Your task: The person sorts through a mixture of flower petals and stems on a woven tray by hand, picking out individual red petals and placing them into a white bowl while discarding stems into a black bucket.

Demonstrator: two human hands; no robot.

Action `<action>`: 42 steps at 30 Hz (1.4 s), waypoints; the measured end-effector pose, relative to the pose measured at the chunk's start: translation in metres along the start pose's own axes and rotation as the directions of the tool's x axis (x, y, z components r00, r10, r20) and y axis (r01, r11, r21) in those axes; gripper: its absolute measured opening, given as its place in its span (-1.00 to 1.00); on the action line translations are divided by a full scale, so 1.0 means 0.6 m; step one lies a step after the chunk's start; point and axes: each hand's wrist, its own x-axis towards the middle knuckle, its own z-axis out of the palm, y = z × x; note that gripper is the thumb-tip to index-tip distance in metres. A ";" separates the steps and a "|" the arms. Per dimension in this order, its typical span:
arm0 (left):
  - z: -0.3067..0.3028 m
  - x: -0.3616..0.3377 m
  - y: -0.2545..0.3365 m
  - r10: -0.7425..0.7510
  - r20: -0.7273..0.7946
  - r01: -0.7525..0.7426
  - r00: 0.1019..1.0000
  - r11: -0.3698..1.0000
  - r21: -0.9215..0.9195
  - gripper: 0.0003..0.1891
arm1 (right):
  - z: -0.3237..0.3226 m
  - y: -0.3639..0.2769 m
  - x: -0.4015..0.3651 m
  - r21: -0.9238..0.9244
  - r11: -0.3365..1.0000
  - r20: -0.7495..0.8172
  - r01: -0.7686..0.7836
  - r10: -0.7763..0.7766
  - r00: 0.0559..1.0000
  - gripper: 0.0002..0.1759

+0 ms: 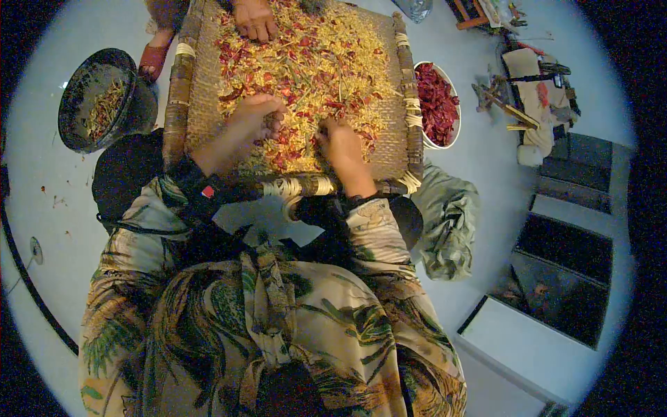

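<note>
A woven tray (203,76) with a thick rolled rim lies in front of me, spread with yellow seeds and red dried chili pieces (306,90). Over its near left part is my left hand (258,119), slightly blurred, fingers curled inward; what they hold, if anything, is hidden. My right hand (340,142) is low at the near middle of the seeds, its thumb and fingers pinched together. Whatever lies in that pinch is too small to name. Across the tray, another person's hand (255,19) reaches down onto the chili and seeds.
A black basin (66,115) with stems and scraps stands on the left. To the tray's right is a white bucket (456,118) filled with red dried chilies. A pale green sack (448,222) lies crumpled nearby on the floor. Dark-topped furniture (566,278) stands farther right.
</note>
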 end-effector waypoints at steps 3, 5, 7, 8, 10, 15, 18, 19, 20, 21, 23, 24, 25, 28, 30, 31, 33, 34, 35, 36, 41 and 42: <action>-0.004 -0.004 0.000 0.005 0.002 -0.005 1.000 1.000 -0.018 -0.77 | 0.014 0.008 0.004 -0.030 0.999 -0.003 -0.031 0.031 1.000 -0.72; 0.000 -0.010 0.008 -0.007 0.000 0.007 1.000 0.999 -0.035 -0.69 | 0.011 0.014 0.002 0.032 0.998 -0.040 -0.063 0.064 0.997 -0.74; 0.006 -0.013 0.013 -0.029 -0.015 0.027 0.999 0.994 -0.101 -0.59 | -0.011 0.000 -0.003 0.144 0.982 -0.047 -0.126 0.134 0.990 -0.77; 0.007 -0.009 0.013 -0.077 -0.018 0.074 0.997 0.988 -0.134 -0.54 | -0.013 -0.002 -0.004 0.167 0.979 0.005 -0.115 0.115 0.993 -0.77; 0.008 0.002 0.011 -0.172 -0.020 0.164 0.985 0.966 -0.200 -0.45 | -0.017 -0.006 -0.005 0.215 0.972 0.109 -0.095 0.073 0.991 -0.75; 0.002 0.001 0.003 -0.100 0.015 0.101 0.995 0.976 -0.192 -0.39 | -0.009 -0.036 -0.007 -0.054 0.984 0.289 -0.169 0.178 0.941 -0.67; 0.005 0.002 0.000 -0.089 -0.071 0.078 0.994 0.986 -0.148 -0.44 | -0.001 -0.043 -0.002 -0.126 0.980 0.299 -0.153 0.185 0.936 -0.65; 0.009 0.000 0.004 -0.084 -0.107 0.070 0.991 0.990 -0.126 -0.45 | -0.001 -0.043 -0.001 -0.148 0.979 0.296 -0.141 0.180 0.938 -0.65; 0.009 -0.003 0.007 -0.067 -0.109 0.055 0.992 0.993 -0.106 -0.45 | -0.002 -0.043 -0.002 -0.136 0.980 0.287 -0.144 0.178 0.941 -0.66; 0.008 -0.005 0.010 -0.049 -0.112 0.039 0.993 0.995 -0.087 -0.45 | -0.008 -0.047 -0.002 -0.126 0.981 0.278 -0.145 0.175 0.944 -0.67; 0.008 -0.008 0.012 -0.026 -0.119 0.019 0.993 0.998 -0.060 -0.44 | -0.008 -0.040 -0.003 -0.057 0.986 0.211 -0.156 0.164 0.964 -0.69; 0.011 -0.011 0.013 -0.022 -0.126 0.015 0.992 0.998 -0.053 -0.44 | -0.002 -0.023 -0.001 0.002 0.987 0.153 -0.161 0.159 0.975 -0.71; 0.011 -0.013 0.012 -0.018 -0.133 0.012 0.991 0.999 -0.047 -0.44 | -0.003 -0.015 0.002 0.061 0.985 0.096 -0.162 0.156 0.983 -0.72; -0.002 0.008 -0.014 -0.044 -0.065 0.040 0.997 0.998 -0.048 -0.45 | -0.034 -0.011 0.028 0.431 0.868 0.216 -0.247 0.166 0.962 -0.77; 0.006 0.007 -0.013 -0.090 -0.105 0.083 0.990 0.994 -0.069 -0.46 | -0.081 -0.048 0.024 0.780 0.514 0.357 -0.356 0.102 0.929 -0.81; 0.012 0.004 -0.007 -0.112 -0.127 0.103 0.986 0.991 -0.080 -0.47 | -0.102 -0.066 0.024 0.802 0.458 0.382 -0.382 0.099 0.919 -0.82; 0.025 -0.006 0.009 -0.165 -0.102 0.145 0.981 0.973 -0.179 -0.50 | -0.109 -0.068 0.027 0.800 0.462 0.386 -0.384 0.095 0.918 -0.78; 0.027 -0.007 0.011 -0.190 -0.087 0.166 0.978 0.960 -0.227 -0.52 | -0.098 -0.057 0.026 0.738 0.626 0.273 -0.252 0.064 0.960 -0.77; 0.026 -0.008 0.012 -0.151 -0.089 0.136 0.984 0.978 -0.159 -0.53 | -0.078 -0.039 0.021 0.635 0.764 0.165 -0.114 0.010 0.986 -0.76; 0.022 -0.007 0.011 -0.112 -0.090 0.104 0.990 0.990 -0.091 -0.55 | -0.059 -0.025 0.017 0.497 0.867 0.065 0.023 -0.064 0.996 -0.75; -0.003 -0.007 0.018 0.062 -0.089 -0.064 0.994 0.998 -0.016 -0.65 | 0.023 -0.010 -0.016 0.139 0.949 0.189 0.284 -0.307 0.933 -0.77; 0.001 -0.010 0.024 0.072 -0.131 -0.079 0.989 0.995 -0.054 -0.67 | 0.031 -0.014 -0.017 0.088 0.947 0.213 0.310 -0.321 0.923 -0.77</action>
